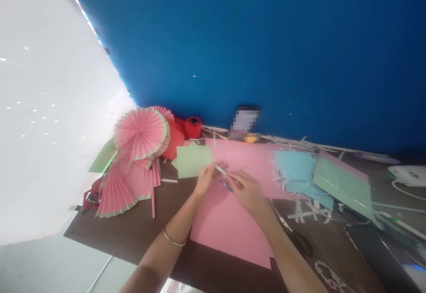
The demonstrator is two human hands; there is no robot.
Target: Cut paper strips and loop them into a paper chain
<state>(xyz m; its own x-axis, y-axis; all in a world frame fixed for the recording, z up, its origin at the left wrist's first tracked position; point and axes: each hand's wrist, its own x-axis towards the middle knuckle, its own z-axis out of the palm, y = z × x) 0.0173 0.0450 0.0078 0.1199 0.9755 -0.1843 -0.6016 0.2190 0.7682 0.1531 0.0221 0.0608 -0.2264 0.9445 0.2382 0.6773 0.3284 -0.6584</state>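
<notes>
Both my hands meet over a large pink paper sheet [229, 226] on a dark brown table [133, 231]. My left hand [207, 178], with a bangle on the wrist, pinches a thin white stick-like thing [220, 169]. My right hand [246, 192] is closed beside it, with something small and blue [227, 186] showing at its fingertips. What that blue thing is, I cannot make out. A light green sheet [193, 160] lies just left of my hands.
Folded pink paper fans [141, 133] are piled at the left, with a red tape roll [193, 127] behind them. Light blue paper [296, 169], green paper [342, 184] and white paper strips [304, 213] lie to the right. Black scissors [297, 237] rest near my right forearm. A blue wall [266, 53] stands behind.
</notes>
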